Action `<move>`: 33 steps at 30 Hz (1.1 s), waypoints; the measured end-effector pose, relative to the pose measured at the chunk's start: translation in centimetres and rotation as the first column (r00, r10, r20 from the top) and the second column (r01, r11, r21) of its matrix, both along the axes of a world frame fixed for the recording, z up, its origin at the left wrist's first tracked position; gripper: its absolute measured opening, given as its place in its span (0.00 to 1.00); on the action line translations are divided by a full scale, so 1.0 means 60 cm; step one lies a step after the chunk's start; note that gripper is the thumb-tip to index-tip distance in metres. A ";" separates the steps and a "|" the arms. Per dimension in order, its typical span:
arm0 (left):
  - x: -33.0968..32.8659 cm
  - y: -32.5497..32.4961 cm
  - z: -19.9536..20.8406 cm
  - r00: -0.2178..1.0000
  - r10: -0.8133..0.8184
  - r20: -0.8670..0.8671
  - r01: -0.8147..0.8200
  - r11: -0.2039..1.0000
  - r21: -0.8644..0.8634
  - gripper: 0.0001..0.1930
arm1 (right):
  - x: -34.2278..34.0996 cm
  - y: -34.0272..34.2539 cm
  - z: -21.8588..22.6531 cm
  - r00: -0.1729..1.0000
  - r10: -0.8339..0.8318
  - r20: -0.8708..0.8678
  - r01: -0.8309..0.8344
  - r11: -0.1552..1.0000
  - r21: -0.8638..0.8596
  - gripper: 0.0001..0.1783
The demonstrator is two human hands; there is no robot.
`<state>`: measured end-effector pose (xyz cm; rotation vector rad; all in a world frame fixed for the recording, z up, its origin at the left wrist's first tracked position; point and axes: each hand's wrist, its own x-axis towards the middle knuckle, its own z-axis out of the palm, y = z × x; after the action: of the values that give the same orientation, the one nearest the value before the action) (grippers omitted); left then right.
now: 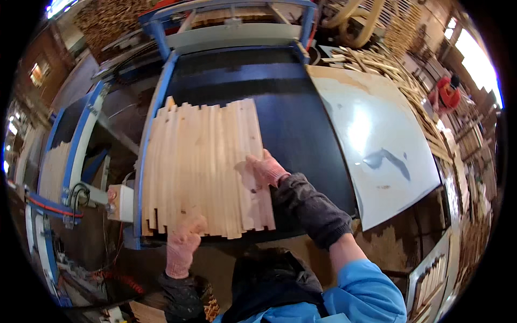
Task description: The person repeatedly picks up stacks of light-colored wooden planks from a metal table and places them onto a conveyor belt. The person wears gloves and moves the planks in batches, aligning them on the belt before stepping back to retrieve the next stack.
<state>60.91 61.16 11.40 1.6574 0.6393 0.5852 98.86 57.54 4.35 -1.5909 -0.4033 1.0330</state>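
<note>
Several pale wooden slats lie side by side on a black machine bed, their ends uneven. My right hand, in a pink knit glove, lies flat on the right edge of the slats. My left hand, also gloved, presses against the near ends of the slats at the bed's front edge. Neither hand grips anything.
A blue machine frame borders the bed on the left. A white glossy panel sits to the right. Loose wood strips are piled at the back right, beside a person in red. A small control box hangs at the left.
</note>
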 end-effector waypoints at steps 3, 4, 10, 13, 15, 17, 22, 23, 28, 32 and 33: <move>0.056 -0.093 -0.006 0.973 -0.227 0.031 0.229 0.957 -0.176 0.37 | 0.038 -0.052 0.029 0.050 0.770 0.636 -0.385 0.603 -0.699 0.36; 0.078 -0.121 -0.005 0.942 -0.333 0.032 0.332 0.919 -0.212 0.38 | 0.036 -0.066 0.023 0.126 0.701 0.701 -0.424 0.677 -0.601 0.33; 0.265 -0.305 0.002 0.501 -0.861 0.091 0.803 0.422 -0.422 0.32 | 0.002 -0.242 -0.099 0.524 0.497 0.691 -0.658 0.752 -0.043 0.24; 0.348 -0.448 -0.005 0.209 -0.950 0.232 0.824 0.043 -0.566 0.33 | -0.004 -0.480 -0.163 0.685 0.377 0.624 -0.595 0.784 0.179 0.20; 0.418 -0.542 -0.022 0.064 -0.985 0.159 0.935 0.003 -0.356 0.32 | -0.014 -0.662 -0.199 0.666 0.247 0.704 -0.602 0.735 0.312 0.18; 0.485 -0.658 -0.045 0.051 -0.994 0.094 0.968 0.026 -0.251 0.26 | -0.024 -0.861 -0.219 0.872 0.195 0.449 -0.383 0.842 0.379 0.17; 0.618 -0.950 -0.127 -0.080 -0.997 0.002 0.848 -0.069 -0.525 0.24 | -0.041 -1.285 -0.251 0.743 -0.386 -0.546 0.494 0.868 0.059 0.09; 0.639 -1.002 -0.139 -0.112 -0.993 -0.040 0.840 -0.073 -0.537 0.25 | -0.046 -1.346 -0.255 0.682 -0.443 -0.582 0.576 0.815 0.054 0.09; 0.750 -1.198 -0.172 -0.220 -0.973 -0.073 0.766 -0.126 -0.630 0.23 | -0.034 -1.554 -0.295 0.332 -0.466 -0.820 0.879 0.469 0.089 0.13; 0.869 -1.304 -0.206 -0.184 -0.979 -0.084 0.748 -0.084 -0.659 0.23 | 0.011 -1.662 -0.349 0.193 -0.564 -0.803 0.940 0.342 -0.014 0.14; 0.908 -1.333 -0.219 -0.188 -0.972 -0.139 0.767 -0.057 -0.639 0.22 | 0.024 -1.678 -0.365 0.076 -0.724 -0.686 0.931 0.298 -0.212 0.15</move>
<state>115.40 -18.79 -1.74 1.4275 -0.2601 -1.2388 100.32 -43.14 -17.56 -0.7360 0.8696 0.4510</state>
